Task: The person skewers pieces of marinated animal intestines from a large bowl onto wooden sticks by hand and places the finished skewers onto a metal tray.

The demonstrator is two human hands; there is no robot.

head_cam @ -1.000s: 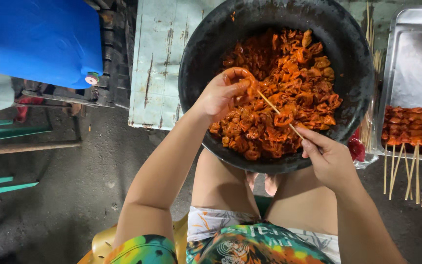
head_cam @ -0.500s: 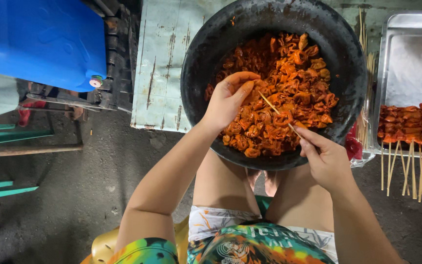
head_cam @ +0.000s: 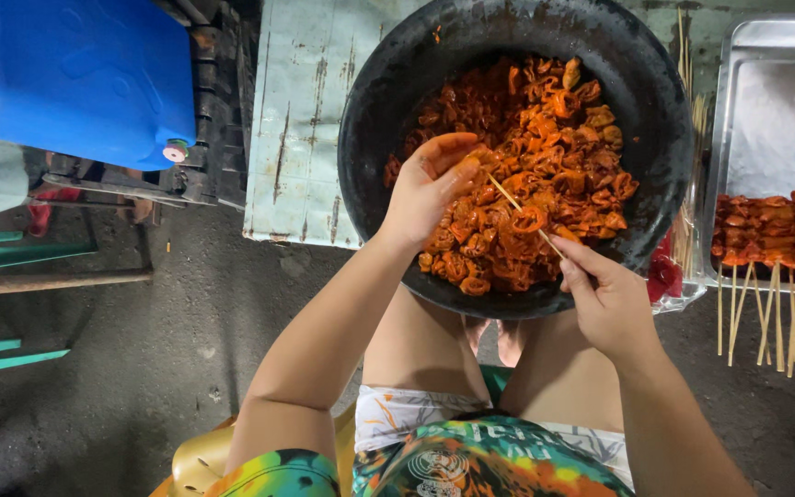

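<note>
Blue plastic jug (head_cam: 66, 78) lies upper left.

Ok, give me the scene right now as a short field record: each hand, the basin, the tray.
left hand: pinching a piece of orange-red marinated meat at the skewer's far end, over the basin
right hand: gripping the near end of a thin bamboo skewer
skewer load: one piece threaded near the middle
black basin: round, filled with the meat
metal tray: to the right, holds finished skewers, sticks pointing toward the person

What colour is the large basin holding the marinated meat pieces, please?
The basin is black, seen in the head view.
</note>
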